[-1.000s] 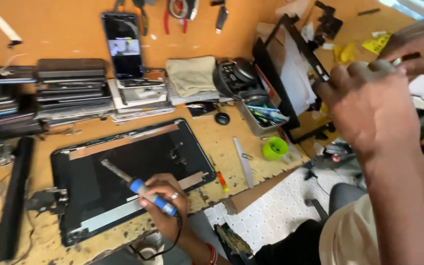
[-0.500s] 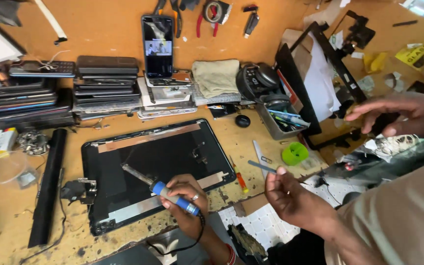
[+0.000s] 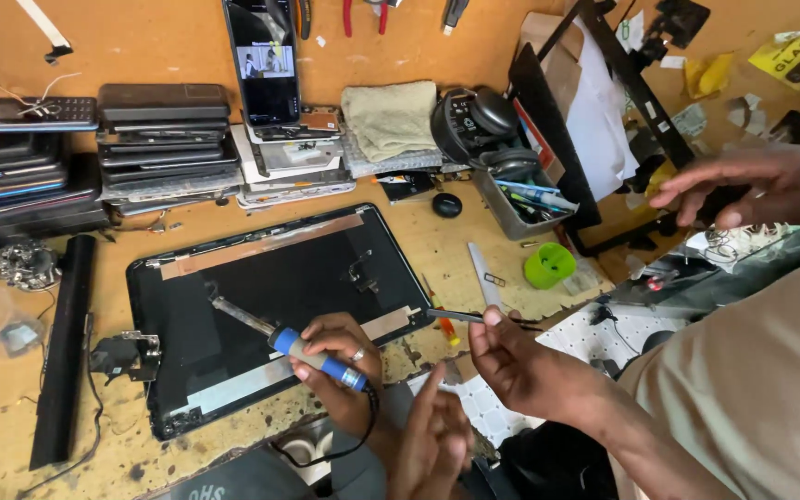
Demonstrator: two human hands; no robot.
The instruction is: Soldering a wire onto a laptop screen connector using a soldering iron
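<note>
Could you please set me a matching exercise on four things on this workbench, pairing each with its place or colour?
Things:
1. soldering iron
2. tape roll
3. phone
4. folded cloth

Descriptions:
A. bright green, lying on the bench
B. propped upright against the wall, screen lit
C. blue-handled, gripped in the left hand over the black laptop lid
D. beige, at the back of the bench

Pairs: 1-C, 2-A, 3-B, 4-D

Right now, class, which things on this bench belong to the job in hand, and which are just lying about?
In hand: soldering iron in the left hand; black laptop lid; thin tool in a co-worker's hand.
Lying about: phone; folded cloth; green tape roll; stacked laptops.
</note>
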